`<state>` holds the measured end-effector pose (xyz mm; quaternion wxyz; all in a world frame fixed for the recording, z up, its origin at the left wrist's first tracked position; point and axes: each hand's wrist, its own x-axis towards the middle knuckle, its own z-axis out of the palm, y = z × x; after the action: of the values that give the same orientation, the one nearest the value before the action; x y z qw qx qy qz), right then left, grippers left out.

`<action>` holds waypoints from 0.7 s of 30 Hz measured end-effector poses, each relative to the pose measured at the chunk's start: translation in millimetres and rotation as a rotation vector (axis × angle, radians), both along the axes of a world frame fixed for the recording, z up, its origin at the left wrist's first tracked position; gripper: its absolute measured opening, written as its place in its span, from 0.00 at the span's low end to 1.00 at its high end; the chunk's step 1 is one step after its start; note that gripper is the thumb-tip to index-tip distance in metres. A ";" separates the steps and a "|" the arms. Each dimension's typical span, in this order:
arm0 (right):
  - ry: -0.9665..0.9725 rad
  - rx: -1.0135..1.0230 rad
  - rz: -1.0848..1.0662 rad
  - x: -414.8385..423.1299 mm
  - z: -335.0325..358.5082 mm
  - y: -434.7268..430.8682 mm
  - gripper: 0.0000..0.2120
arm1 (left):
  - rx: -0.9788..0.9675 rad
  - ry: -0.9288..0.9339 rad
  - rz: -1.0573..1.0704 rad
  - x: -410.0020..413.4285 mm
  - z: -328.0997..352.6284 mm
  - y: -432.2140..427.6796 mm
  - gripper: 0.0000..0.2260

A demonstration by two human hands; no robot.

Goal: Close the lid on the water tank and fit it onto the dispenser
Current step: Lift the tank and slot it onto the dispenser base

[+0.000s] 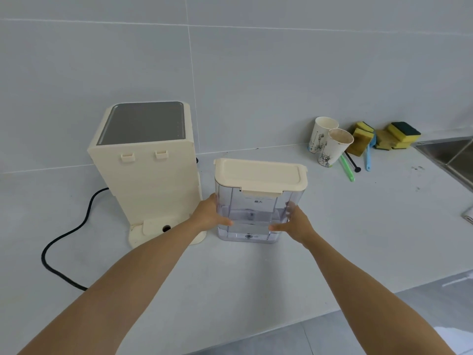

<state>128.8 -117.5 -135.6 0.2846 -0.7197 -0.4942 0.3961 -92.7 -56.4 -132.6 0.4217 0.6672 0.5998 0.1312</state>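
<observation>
The left hand [210,217] and right hand [297,222] are gripping the lidded tank [258,213] between them on the bench [230,272], the dispenser [146,175] standing just left of the left hand.

Open counter [256,272] lies before the water tank [258,216]; the dispenser [148,175] stands just left, paper cups [330,142] behind right.

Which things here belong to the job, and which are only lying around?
Job: water tank, its lid, dispenser, left hand, right hand.
Lying about: paper cups, sponges, brushes, power cord.
</observation>
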 end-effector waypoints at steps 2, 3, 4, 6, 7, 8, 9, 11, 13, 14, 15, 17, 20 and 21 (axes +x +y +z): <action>-0.021 0.003 0.011 0.7 2.1 -3.8 0.28 | 0.002 0.005 -0.010 0.7 -1.9 -3.7 0.30; -0.024 -0.003 0.014 1.5 3.9 -6.2 0.29 | 0.004 0.002 -0.014 2.2 -1.6 -6.5 0.29; -0.033 0.001 0.018 2.4 5.7 -7.8 0.31 | 0.006 0.001 -0.017 3.2 -1.1 -8.7 0.29; -0.056 0.003 0.023 2.8 12.3 -11.1 0.32 | 0.018 -0.013 -0.027 3.4 0.6 -10.2 0.30; -0.068 0.005 0.029 2.9 15.3 -12.2 0.32 | 0.023 -0.028 -0.033 2.9 2.7 -10.3 0.30; -0.077 0.012 0.033 3.9 16.6 -12.3 0.32 | 0.027 -0.045 -0.036 2.3 5.4 -10.6 0.31; -0.082 0.017 0.035 3.5 20.8 -13.5 0.33 | 0.032 -0.061 -0.038 1.4 8.7 -11.2 0.31; -0.096 0.032 0.056 1.6 31.3 -15.8 0.33 | 0.044 -0.084 -0.031 -1.2 15.7 -13.5 0.31; -0.126 0.049 0.076 -0.2 42.0 -17.8 0.32 | 0.063 -0.093 -0.025 -2.9 22.3 -16.9 0.31; -0.139 0.056 0.081 -1.4 47.2 -18.1 0.32 | 0.066 -0.098 -0.020 -4.4 26.4 -19.1 0.30; -0.152 0.055 0.088 -2.6 52.4 -18.5 0.31 | 0.064 -0.104 -0.015 -5.7 30.3 -20.8 0.29; -0.157 0.054 0.120 -11.1 63.1 -17.1 0.31 | 0.064 -0.115 0.015 -16.4 38.9 -24.1 0.28; -0.141 0.060 0.164 -33.7 79.0 -11.0 0.31 | 0.068 -0.121 0.075 -41.0 52.9 -27.6 0.28; -0.137 0.058 0.177 -41.5 82.7 -8.2 0.32 | 0.068 -0.118 0.098 -49.8 56.9 -27.8 0.28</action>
<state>87.3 -125.7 -52.9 0.2350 -0.6899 -0.5854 0.3551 -142.5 -84.2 -75.8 0.4263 0.6422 0.6011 0.2111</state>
